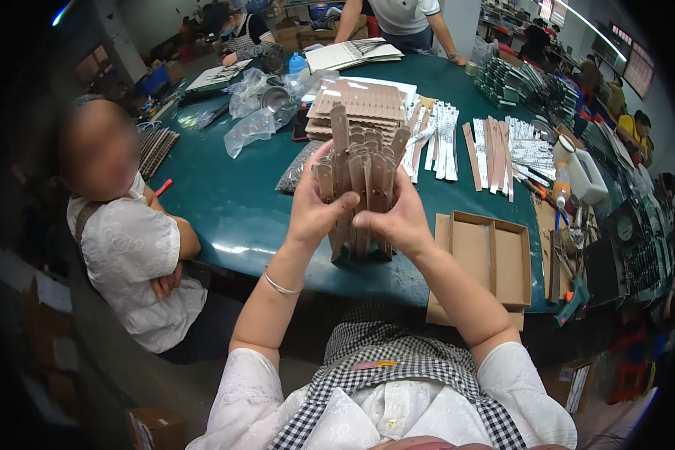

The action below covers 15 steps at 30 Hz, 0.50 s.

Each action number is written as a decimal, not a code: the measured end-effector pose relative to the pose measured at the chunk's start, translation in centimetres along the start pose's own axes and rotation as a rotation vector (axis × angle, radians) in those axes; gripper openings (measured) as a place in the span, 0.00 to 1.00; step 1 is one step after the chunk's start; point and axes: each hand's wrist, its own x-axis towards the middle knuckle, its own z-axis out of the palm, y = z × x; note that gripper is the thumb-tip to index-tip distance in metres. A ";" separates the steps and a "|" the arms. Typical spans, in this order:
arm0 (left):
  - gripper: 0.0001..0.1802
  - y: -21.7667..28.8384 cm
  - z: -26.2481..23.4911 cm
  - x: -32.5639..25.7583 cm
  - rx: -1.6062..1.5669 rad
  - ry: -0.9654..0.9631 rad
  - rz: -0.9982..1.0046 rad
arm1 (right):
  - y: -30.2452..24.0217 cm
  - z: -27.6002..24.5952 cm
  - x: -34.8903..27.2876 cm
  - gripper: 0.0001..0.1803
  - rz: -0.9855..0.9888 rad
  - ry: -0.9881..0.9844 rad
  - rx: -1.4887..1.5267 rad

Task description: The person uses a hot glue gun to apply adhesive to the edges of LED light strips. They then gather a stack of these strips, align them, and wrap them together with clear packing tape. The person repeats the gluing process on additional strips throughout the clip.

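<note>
Upright between my two hands stands a thick bundle of brown strips (pixel 361 180), with small metal studs on some of them. My left hand (pixel 316 204) is wrapped round its left side, the thumb pressed across the front. From the other side my right hand (pixel 397 215) grips the bundle, its thumb also on the front. The strip ends are uneven at the top, a few sticking up higher. Their lower ends are at the near edge of the green table (pixel 240 217). Just behind the bundle lies a stack of brown sheets (pixel 360 99) under clear plastic.
Loose white and brown strips (pixel 491 154) lie right of centre. A shallow cardboard tray (pixel 527 262) sits by my right forearm. Beyond it are a white jug (pixel 589 178) and a hot glue gun (pixel 574 300). A person (pixel 131 232) sits close at left; plastic bags (pixel 251 131) lie farther back.
</note>
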 end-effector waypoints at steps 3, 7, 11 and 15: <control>0.53 -1.8 -1.3 -1.1 -0.024 0.008 -0.058 | 0.5 0.7 -0.5 0.55 -0.004 0.012 -0.155; 0.56 -2.4 -1.0 -1.4 -0.126 0.047 -0.125 | 2.6 1.6 -0.7 0.69 -0.168 -0.025 -0.481; 0.54 -0.6 -0.7 -0.9 -0.156 -0.052 -0.142 | 3.0 2.7 -0.7 0.67 -0.279 0.063 -0.573; 0.54 -0.6 -0.9 -1.0 0.025 0.000 -0.177 | 4.4 2.7 -0.5 0.65 -0.259 0.022 -0.418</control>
